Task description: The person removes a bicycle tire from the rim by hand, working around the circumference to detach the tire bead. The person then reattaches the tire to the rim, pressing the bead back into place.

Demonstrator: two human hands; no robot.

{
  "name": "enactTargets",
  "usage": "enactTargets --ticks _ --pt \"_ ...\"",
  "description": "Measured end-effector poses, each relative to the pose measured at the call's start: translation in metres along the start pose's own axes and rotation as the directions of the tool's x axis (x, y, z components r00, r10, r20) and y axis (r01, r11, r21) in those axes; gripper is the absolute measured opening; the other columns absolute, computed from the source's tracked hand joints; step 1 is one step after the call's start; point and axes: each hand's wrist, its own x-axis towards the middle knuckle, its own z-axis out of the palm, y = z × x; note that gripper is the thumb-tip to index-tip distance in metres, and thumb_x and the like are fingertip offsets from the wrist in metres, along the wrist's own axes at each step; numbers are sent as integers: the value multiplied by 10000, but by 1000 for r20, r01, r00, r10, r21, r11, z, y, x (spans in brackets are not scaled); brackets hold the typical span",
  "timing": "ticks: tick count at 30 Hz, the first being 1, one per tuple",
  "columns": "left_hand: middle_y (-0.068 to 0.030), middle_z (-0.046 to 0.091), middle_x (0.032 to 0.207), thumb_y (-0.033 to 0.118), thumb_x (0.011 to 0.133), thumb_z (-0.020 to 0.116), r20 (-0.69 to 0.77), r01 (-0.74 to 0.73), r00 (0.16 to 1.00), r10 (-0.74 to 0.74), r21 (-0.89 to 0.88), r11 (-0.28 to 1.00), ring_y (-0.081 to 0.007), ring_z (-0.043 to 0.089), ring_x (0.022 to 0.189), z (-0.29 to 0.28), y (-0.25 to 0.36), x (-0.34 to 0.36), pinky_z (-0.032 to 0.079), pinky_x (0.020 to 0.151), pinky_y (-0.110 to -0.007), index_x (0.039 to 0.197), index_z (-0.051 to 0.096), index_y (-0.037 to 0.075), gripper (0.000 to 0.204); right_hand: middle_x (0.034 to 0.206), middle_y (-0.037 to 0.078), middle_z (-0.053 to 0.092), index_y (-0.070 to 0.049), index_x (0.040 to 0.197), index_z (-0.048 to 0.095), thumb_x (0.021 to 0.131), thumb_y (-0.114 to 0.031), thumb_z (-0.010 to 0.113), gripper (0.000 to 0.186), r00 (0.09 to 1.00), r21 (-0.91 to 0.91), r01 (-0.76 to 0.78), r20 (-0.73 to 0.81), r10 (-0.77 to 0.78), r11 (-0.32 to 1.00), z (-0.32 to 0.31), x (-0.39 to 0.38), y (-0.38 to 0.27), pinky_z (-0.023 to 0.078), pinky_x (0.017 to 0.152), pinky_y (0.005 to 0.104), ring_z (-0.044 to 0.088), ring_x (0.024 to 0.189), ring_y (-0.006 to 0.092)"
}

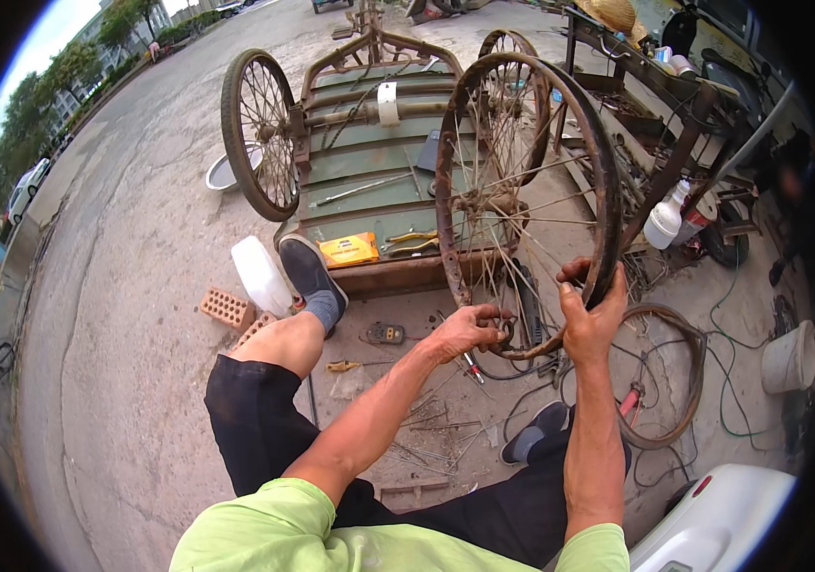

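Note:
A rusty spoked wheel (608,195) stands upright in front of me, several spokes running from its hub to the rim. My right hand (594,303) is closed round the lower right of the rim, thumb on the near side. At the lower left of the rim, my left hand (469,331) has its fingers curled in a grip; part of what they touch is hidden. Behind the wheel lies an upturned green cart bed (379,205). On it rest yellow-handled pliers (412,246) and an orange box (350,250).
The cart's left wheel (229,124) rises beside the bed. A loose tyre (694,381) and cables lie right, near a white bucket (789,358). Left are a white jug (259,272) and a perforated brick (226,308). A meter (385,333) and loose spokes lie on the ground.

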Motion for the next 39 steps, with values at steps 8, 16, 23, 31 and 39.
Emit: enactTargets --ticks 8,16,23,31,39 --pt "53 577 796 104 902 790 56 7 998 -9 37 999 -72 540 760 -2 0 0 453 712 -250 1408 599 -34 558 1058 88 641 -12 1156 547 832 -11 682 350 1000 -23 -5 20 5 1000 3 -1 -6 538 916 352 660 959 180" --pt "-193 762 969 427 829 849 -346 173 933 102 678 714 -332 732 939 34 20 -7 552 822 -450 1134 696 -8 553 1052 88 644 -11 1160 539 829 -3 676 358 998 -30 15 62 -13 999 6 -6 -8 536 921 352 657 958 178" --pt "-231 753 981 467 842 827 -365 135 923 122 604 785 -366 733 960 26 11 -3 554 850 -476 1121 700 -24 579 1059 85 646 -9 1161 534 825 28 680 369 1000 19 -3 19 2 1000 11 -6 -6 527 935 339 648 970 167" --pt "-228 756 937 417 866 790 -427 198 898 101 601 774 -357 739 918 29 23 -4 553 842 -474 1002 729 -31 472 1053 80 651 -10 1175 531 856 9 701 362 1000 21 -20 -10 20 1000 8 -5 -1 539 886 320 656 951 153" --pt "-267 741 979 316 905 711 -397 112 907 142 551 827 -381 724 966 20 -5 13 544 882 -450 1083 704 -63 419 1062 90 681 -4 1168 538 851 -20 716 365 1000 62 -9 -9 10 998 10 -5 2 550 865 309 667 936 141"
